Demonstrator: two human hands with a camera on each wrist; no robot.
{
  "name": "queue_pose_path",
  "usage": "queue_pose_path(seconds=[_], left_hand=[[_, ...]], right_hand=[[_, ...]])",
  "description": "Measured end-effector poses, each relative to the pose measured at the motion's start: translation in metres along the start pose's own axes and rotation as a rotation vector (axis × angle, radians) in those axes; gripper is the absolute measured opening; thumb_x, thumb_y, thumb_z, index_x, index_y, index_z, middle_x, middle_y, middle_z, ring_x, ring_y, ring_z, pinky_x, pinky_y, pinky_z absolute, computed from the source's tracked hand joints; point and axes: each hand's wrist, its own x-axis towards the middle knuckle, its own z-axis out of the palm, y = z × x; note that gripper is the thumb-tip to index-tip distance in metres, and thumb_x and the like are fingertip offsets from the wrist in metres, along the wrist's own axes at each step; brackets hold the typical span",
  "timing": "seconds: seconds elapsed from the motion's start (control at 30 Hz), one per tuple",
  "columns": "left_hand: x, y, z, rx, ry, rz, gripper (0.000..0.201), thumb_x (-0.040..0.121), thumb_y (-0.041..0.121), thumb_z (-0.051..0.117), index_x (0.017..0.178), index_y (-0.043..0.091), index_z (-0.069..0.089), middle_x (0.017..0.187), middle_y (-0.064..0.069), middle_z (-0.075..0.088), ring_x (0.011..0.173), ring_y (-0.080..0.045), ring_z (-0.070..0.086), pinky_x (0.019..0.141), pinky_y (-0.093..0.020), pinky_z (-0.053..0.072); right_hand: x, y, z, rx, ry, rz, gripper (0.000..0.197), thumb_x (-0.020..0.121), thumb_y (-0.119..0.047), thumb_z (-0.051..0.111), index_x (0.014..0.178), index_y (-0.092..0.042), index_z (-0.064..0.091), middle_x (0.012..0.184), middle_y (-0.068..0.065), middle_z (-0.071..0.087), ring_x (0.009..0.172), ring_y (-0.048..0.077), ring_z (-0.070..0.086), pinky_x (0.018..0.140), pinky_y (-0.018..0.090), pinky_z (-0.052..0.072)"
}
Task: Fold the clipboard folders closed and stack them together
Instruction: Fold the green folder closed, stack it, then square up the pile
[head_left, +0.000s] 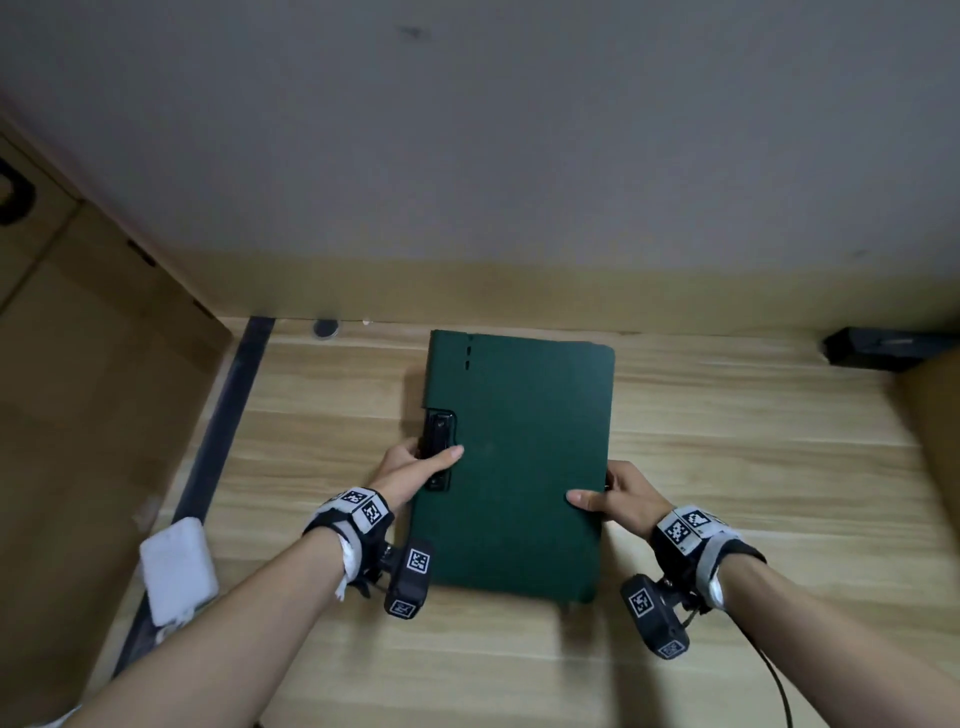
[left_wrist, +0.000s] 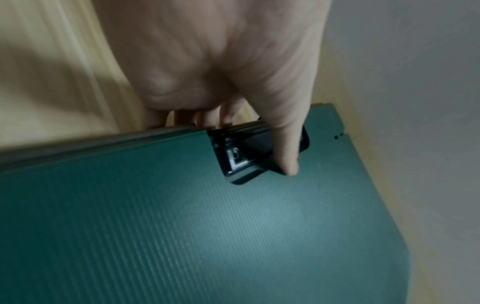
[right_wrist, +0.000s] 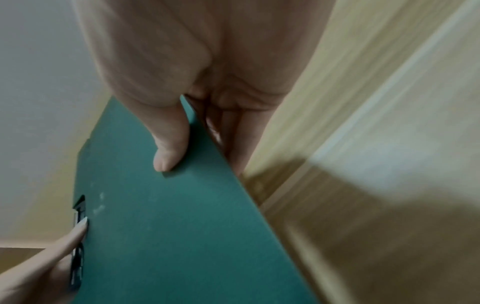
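A: Largest first?
B: Wooden tabletop (head_left: 727, 467), light grain, running under both grips.
A: Next?
B: Dark green clipboard folder (head_left: 519, 467), folded closed, held between the two hands just over the tabletop. Long axis pointing away from the body toward the back wall; near short edge between the wrists, far short edge well beyond both grips.
A: Which way facing?
B: Cover up, black clip (head_left: 439, 447) along the left long edge, under the left grip.
A: Left grip?
B: Left hand (head_left: 410, 470) clamped on the left edge: thumb laid over the clip onto the cover, fingers (left_wrist: 207, 117) curled underneath.
A: Right grip?
B: Right hand (head_left: 621, 501) pinching the right long edge, nearer the body than the left grip: thumb flat on top, fingers (right_wrist: 241, 133) below.
A: Smaller things?
B: White pad (head_left: 179, 566) left of the left forearm; black block (head_left: 872, 345) far right, well beyond the right grip.
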Motion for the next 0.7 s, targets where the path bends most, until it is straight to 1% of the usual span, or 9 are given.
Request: queue_pose_path(seconds=[0.07,0.13,0.2,0.3,0.37,0.43,0.53,0.63,0.7], left_hand=[[-0.007,0.016,0.012,-0.04,0.016,0.063,0.084,0.058,0.056,0.087,0.126,0.014,0.06,0.119,-0.002,0.07,0.104,-0.017,0.068,0.091,-0.033,0.057],[-0.019,0.038,0.025,-0.067,0.037,0.171,0.063,0.07,0.039,0.086,0.121,0.012,0.061,0.113,-0.001,0.07,0.097,-0.011,0.068,0.077,-0.019,0.058],[-0.031,0.058,0.036,-0.082,0.062,0.261,0.052,0.075,0.026,0.084,0.12,0.014,0.06,0.112,-0.001,0.069,0.096,-0.011,0.067,0.078,-0.02,0.055],[-0.044,0.077,0.051,-0.094,0.07,0.355,0.056,0.071,0.02,0.087,0.119,0.018,0.058,0.107,0.006,0.067,0.099,-0.009,0.064,0.09,-0.025,0.051],[-0.048,0.078,0.061,-0.099,0.05,0.37,0.054,0.069,0.013,0.088,0.115,0.015,0.06,0.106,0.004,0.069,0.098,-0.01,0.067,0.084,-0.022,0.053],[-0.055,0.073,0.072,-0.105,0.011,0.382,0.052,0.069,0.006,0.087,0.116,0.008,0.062,0.107,-0.003,0.072,0.094,-0.011,0.069,0.075,-0.016,0.055],[-0.064,0.059,0.086,-0.087,0.005,0.396,0.048,0.07,0.007,0.086,0.112,0.012,0.063,0.1,0.004,0.072,0.091,-0.006,0.068,0.081,-0.019,0.057],[-0.076,0.057,0.088,-0.086,0.002,0.427,0.047,0.071,0.009,0.086,0.108,0.02,0.06,0.097,0.009,0.069,0.09,-0.003,0.066,0.073,-0.01,0.054],[-0.086,0.064,0.082,-0.057,-0.034,0.476,0.051,0.072,0.015,0.086,0.114,0.023,0.057,0.104,0.011,0.068,0.094,0.003,0.064,0.083,-0.016,0.053]], right_hand=[[-0.007,-0.011,-0.015,-0.01,0.047,-0.074,0.03,0.085,0.004,0.068,0.112,-0.008,0.065,0.111,0.002,0.073,0.099,0.014,0.071,0.081,0.024,0.056],[-0.014,-0.026,-0.031,-0.021,0.11,-0.149,0.03,0.084,0.005,0.068,0.11,-0.009,0.064,0.112,0.001,0.071,0.096,0.006,0.071,0.082,0.02,0.055],[-0.02,-0.04,-0.045,-0.044,0.172,-0.21,0.032,0.084,0.004,0.069,0.112,-0.008,0.063,0.113,0.002,0.07,0.094,0.001,0.069,0.08,0.016,0.053],[-0.028,-0.05,-0.064,-0.064,0.259,-0.272,0.034,0.082,0.005,0.07,0.113,-0.008,0.062,0.111,0.002,0.069,0.098,0.01,0.067,0.078,0.013,0.052],[-0.034,-0.053,-0.071,-0.068,0.301,-0.292,0.034,0.081,0.003,0.072,0.11,-0.011,0.062,0.106,0.0,0.07,0.097,0.011,0.068,0.075,0.011,0.052],[-0.042,-0.054,-0.075,-0.054,0.327,-0.299,0.035,0.079,-0.002,0.077,0.11,-0.012,0.063,0.105,-0.001,0.071,0.089,0.002,0.069,0.073,0.012,0.053],[-0.054,-0.056,-0.08,0.013,0.369,-0.317,0.039,0.074,-0.002,0.081,0.107,-0.011,0.063,0.102,-0.001,0.072,0.082,-0.002,0.07,0.07,0.013,0.053],[-0.066,-0.065,-0.081,0.064,0.396,-0.37,0.041,0.071,-0.001,0.082,0.107,-0.01,0.063,0.1,-0.002,0.072,0.081,-0.002,0.07,0.068,0.012,0.052],[-0.073,-0.075,-0.082,0.115,0.414,-0.435,0.039,0.072,-0.001,0.081,0.105,-0.013,0.065,0.097,-0.003,0.073,0.082,0.001,0.07,0.07,0.014,0.052]])
